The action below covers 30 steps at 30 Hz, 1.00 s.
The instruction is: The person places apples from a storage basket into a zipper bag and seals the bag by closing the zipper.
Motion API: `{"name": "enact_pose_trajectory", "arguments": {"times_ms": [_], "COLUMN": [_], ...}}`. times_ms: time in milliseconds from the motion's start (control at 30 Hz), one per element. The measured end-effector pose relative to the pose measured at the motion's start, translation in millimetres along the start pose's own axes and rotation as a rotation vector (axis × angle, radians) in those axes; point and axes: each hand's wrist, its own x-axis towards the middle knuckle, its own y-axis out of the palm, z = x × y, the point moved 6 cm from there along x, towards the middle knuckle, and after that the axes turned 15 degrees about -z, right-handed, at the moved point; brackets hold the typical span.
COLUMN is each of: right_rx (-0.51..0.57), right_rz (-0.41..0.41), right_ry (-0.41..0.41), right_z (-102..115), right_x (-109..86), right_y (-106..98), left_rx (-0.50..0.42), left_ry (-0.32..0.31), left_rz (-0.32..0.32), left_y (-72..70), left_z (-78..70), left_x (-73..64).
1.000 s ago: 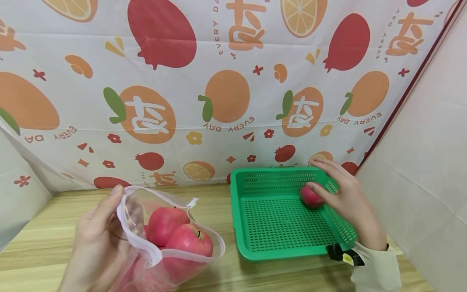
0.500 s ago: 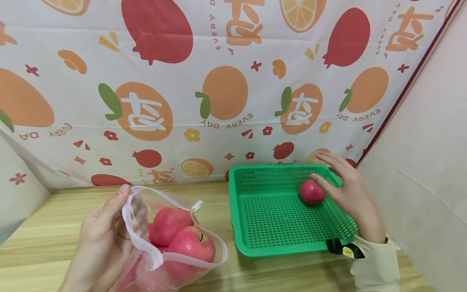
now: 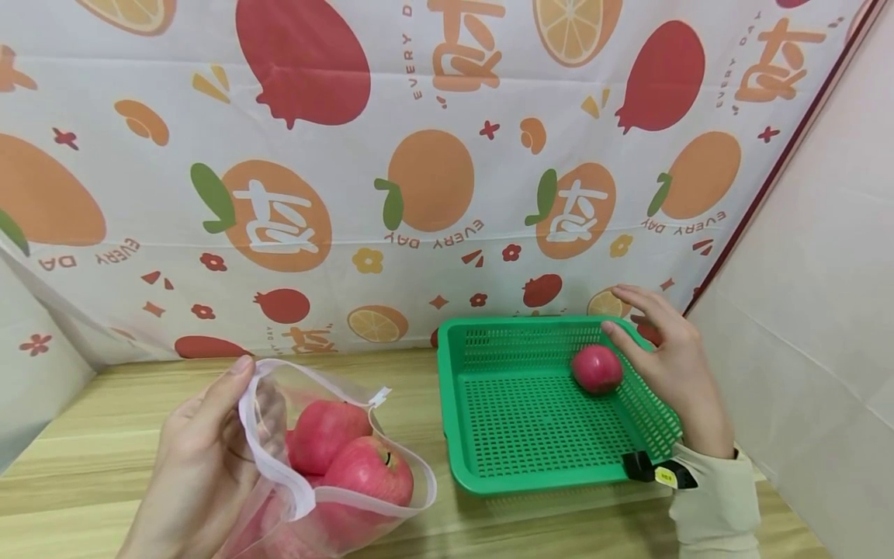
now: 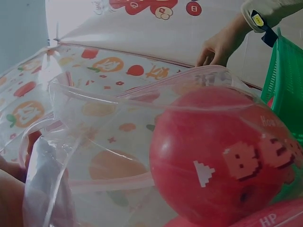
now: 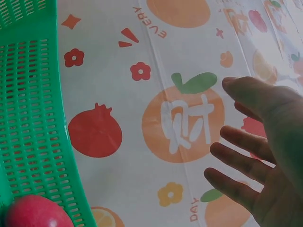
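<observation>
My left hand (image 3: 199,458) grips the white-edged rim of a clear zip bag (image 3: 293,493), its thumb over the edge and its fingers showing through the plastic. The bag's mouth gapes, and several red apples (image 3: 370,470) lie inside. In the left wrist view, one bagged apple (image 4: 213,151) shows up close behind printed lettering. On the right, one red apple (image 3: 597,369) sits at the far right of a green plastic basket (image 3: 450,419). Above that basket's right rim hovers my right hand (image 3: 673,369), fingers spread and holding nothing; the right wrist view shows its fingers (image 5: 241,149) apart.
A wood-grain table (image 3: 91,442) carries the bag and the basket. Behind them rises a fruit-printed sheet (image 3: 342,194), and a pale wall (image 3: 817,334) closes off the right side. My right wrist bears a black strap (image 3: 639,466).
My right hand has lifted its thumb up and away from the apple in the basket, leaving a gap. My left hand and the bag have shifted slightly right.
</observation>
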Motion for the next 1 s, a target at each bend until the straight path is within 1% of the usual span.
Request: {"name": "enact_pose_trajectory", "arguments": {"times_ms": [133,333,467,567,700,867,1000], "right_rx": [0.001,0.009,-0.012,-0.047,-0.082,-0.081,-0.099], "right_rz": [-0.003,-0.002,0.013,0.025,0.061,0.115,0.184], "right_ry": [0.017,0.053,0.074,0.078,0.063,0.047,0.073], "right_z": [-3.9,-7.2,-10.2,-14.4,-18.8,-22.4,-28.2], "right_x": [-0.9,-3.0,-1.6,0.7,4.6,9.8,13.5], "right_y": [0.4,-0.1,1.7,4.6,10.8,18.5,24.5], "left_rx": [0.008,-0.006,-0.014,-0.006,0.002,0.014,0.023], "left_ry": [-0.003,-0.016,-0.024,-0.026,-0.027,-0.024,-0.023], "left_rz": [0.003,0.032,0.038,0.028,0.018,0.0,-0.013], "left_y": [0.1,2.1,2.1,1.0,0.3,0.1,-0.5], "left_z": [0.3,2.0,1.9,2.0,2.4,2.6,2.6], "left_x": [-0.3,-0.7,-1.2,-1.3,-1.2,-1.2,-1.0]}}
